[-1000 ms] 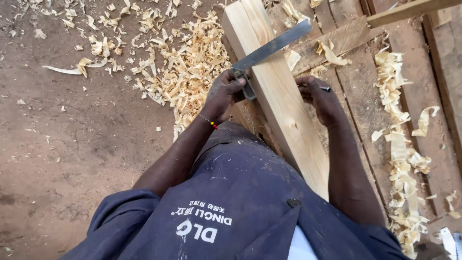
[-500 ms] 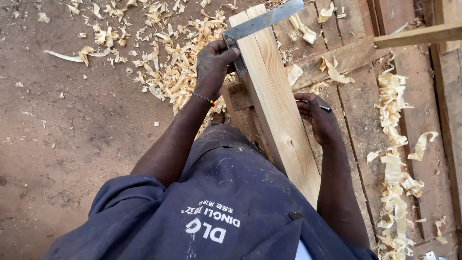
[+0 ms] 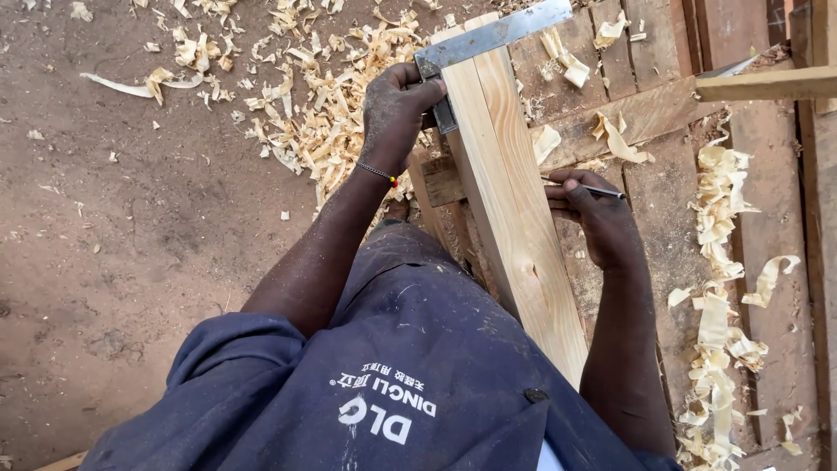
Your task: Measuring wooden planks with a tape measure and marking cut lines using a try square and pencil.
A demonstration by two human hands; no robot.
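At the bottom of the frame a dark blue work shirt [image 3: 375, 392] fills the view, both bare arms reaching up from it.

Just above, at centre right, the right hand [image 3: 602, 222] rests against the right edge of the plank [image 3: 514, 209], fingers closed round a thin pencil [image 3: 593, 188] whose tip points right, off the wood. This hand sits in much the same place on the plank as half a second ago, so it seems to be waiting rather than marking.

The plank, pale and planed, runs from lower centre up to the top centre of the frame, lying on a rough slatted bench [image 3: 663, 157].

Further up, at upper centre, the left hand [image 3: 392, 113] is wrapped round the stock of a metal square [image 3: 488, 39], pressing it to the plank's left edge while the blade lies across the top face. This is what has changed: a second ago the square crossed the plank lower down, close to the right hand; now it has slid up to near the far end, and the left arm is stretched out longer. It looks seated flush, though the contact under the blade cannot be made out.

Beyond and to the left, pale shavings [image 3: 305, 105] litter the brown dirt floor [image 3: 113, 244]; more curl down the right side of the bench. A wooden strip [image 3: 767, 85] juts in at upper right.
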